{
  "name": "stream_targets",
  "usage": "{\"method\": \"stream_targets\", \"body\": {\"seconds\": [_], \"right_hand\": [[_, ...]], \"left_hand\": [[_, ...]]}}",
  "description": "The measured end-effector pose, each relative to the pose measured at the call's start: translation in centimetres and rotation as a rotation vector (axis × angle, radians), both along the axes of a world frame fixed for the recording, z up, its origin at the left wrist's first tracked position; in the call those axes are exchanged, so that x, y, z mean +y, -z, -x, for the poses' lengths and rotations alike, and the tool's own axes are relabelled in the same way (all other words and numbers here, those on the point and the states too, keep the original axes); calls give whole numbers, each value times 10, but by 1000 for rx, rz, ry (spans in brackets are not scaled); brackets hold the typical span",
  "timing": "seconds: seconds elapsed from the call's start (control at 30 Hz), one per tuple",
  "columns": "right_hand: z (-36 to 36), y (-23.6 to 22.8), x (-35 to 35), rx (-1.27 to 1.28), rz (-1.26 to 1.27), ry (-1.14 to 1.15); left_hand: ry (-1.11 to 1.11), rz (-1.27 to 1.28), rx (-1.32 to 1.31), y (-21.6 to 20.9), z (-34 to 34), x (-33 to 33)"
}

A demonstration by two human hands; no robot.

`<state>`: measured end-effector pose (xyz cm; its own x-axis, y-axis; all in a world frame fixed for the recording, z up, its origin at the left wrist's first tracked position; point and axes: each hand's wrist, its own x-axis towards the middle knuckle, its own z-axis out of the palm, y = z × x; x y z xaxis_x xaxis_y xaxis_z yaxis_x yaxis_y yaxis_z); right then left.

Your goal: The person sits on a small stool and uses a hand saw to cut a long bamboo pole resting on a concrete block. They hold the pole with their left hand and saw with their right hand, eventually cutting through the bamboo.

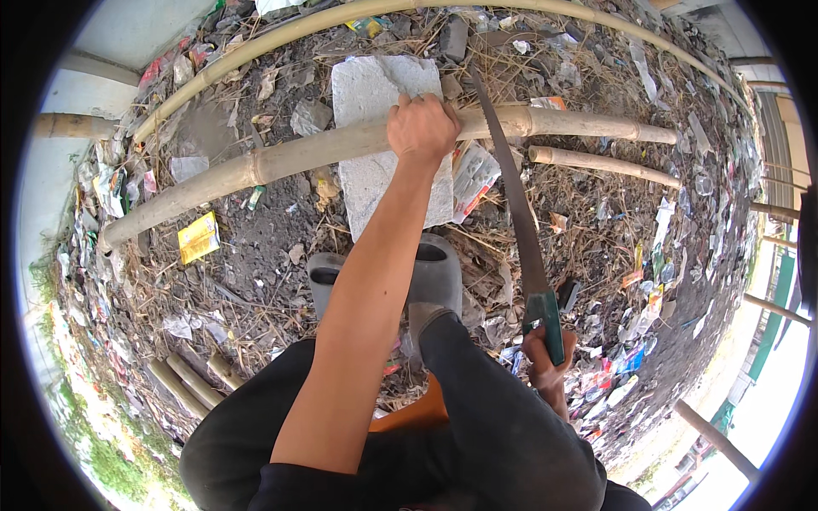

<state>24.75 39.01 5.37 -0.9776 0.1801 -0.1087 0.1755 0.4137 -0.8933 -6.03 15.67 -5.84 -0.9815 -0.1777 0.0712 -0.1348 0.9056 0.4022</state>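
A thick bamboo pole (332,152) lies crosswise over a pale rough block (388,81) on the ground. My left hand (423,128) is closed round the pole, right above the block. In my right hand (550,362), at the lower right, is the dark green handle of a hand saw (521,209). Its long toothed blade points away from me and crosses the pole a little to the right of my left hand. Whether the teeth touch the bamboo I cannot tell. A shorter, thinner bamboo piece (605,164) lies just beyond the blade, nearer to me than the pole.
Another long bamboo pole (315,25) arcs across the far side. Several cut bamboo pieces (183,383) lie at the lower left. Litter, straw and a yellow packet (198,238) cover the dirt. My grey shoes (436,277) stand close to the block.
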Motion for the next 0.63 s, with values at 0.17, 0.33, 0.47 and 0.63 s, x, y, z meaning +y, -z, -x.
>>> {"method": "stream_targets", "body": {"seconds": [0.17,0.33,0.47,0.63], "right_hand": [[75,46,-1,-79,127,-15],[243,60,-58,48,91,59],[193,62,-47,-62,220,97],[99,52,-25,2,47,-109]], "left_hand": [[17,31,33,3,-3,-9],[39,8,-18,-2,-2,6],[-11,5,62,4,3,8],[30,-30,-45,-3,-2,-1]]}}
